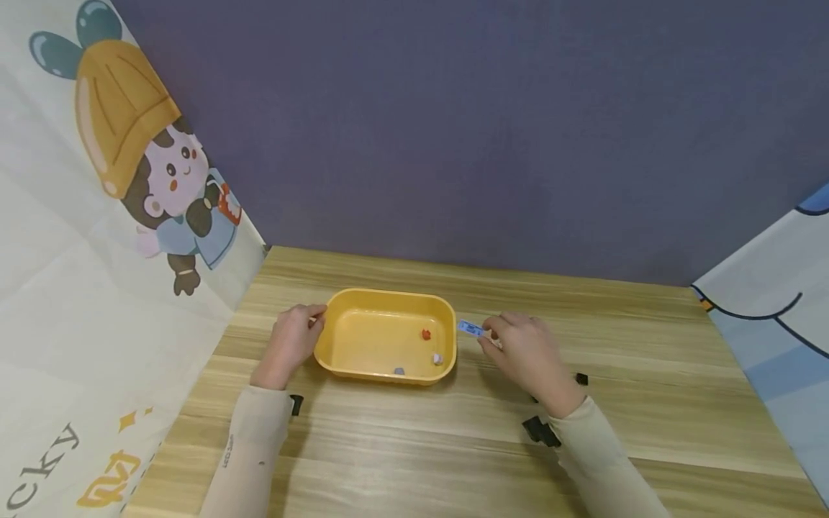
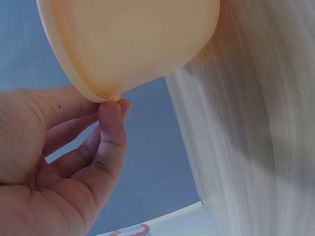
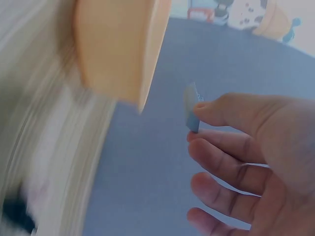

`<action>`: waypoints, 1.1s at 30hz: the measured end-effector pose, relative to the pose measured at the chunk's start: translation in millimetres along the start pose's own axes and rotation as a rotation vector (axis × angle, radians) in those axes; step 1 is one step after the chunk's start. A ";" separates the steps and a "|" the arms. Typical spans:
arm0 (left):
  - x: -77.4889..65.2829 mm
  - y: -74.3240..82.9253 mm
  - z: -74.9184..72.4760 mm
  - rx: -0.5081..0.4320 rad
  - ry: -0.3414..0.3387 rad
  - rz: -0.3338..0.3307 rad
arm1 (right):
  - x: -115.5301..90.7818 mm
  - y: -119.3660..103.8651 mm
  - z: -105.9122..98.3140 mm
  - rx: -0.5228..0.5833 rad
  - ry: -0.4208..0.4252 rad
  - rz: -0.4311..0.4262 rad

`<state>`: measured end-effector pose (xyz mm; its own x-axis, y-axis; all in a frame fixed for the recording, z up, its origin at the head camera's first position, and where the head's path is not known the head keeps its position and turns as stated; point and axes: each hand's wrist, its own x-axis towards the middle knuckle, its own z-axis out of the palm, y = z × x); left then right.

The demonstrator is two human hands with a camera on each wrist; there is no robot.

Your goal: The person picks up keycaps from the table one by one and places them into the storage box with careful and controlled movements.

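A yellow plastic basin (image 1: 372,295) stands on the wooden table. In it lie a small red piece (image 1: 426,334), a whitish piece (image 1: 437,359) and a greyish piece (image 1: 399,371). My left hand (image 1: 294,339) pinches the basin's left rim between thumb and fingers, as the left wrist view shows closely. Just off the right rim, my right hand (image 1: 521,352) holds a small flat blue rectangular piece (image 1: 470,329) with printing on it, by thumb and index finger. In the right wrist view this blue piece (image 3: 191,107) appears edge-on, apart from the basin; the other fingers are loosely bent.
Small black pieces (image 1: 541,432) lie on the table (image 1: 401,446) by the right forearm, with another black piece (image 1: 582,379) farther right. One more black object (image 1: 296,404) shows beside the left sleeve. A dark blue-grey panel (image 1: 453,144) rises behind the table.
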<state>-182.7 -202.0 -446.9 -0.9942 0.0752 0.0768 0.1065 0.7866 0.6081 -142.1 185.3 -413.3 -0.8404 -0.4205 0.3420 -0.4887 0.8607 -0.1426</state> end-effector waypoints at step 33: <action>-0.6 -0.4 -0.1 -0.008 0.004 0.000 | 25.8 -36.8 17.6 0.025 0.009 -0.092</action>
<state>-182.1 -202.4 -447.2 -0.9941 0.0729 0.0800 0.1068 0.7815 0.6147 -149.9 137.8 -415.6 -0.7897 -0.4947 0.3628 -0.5693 0.8113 -0.1330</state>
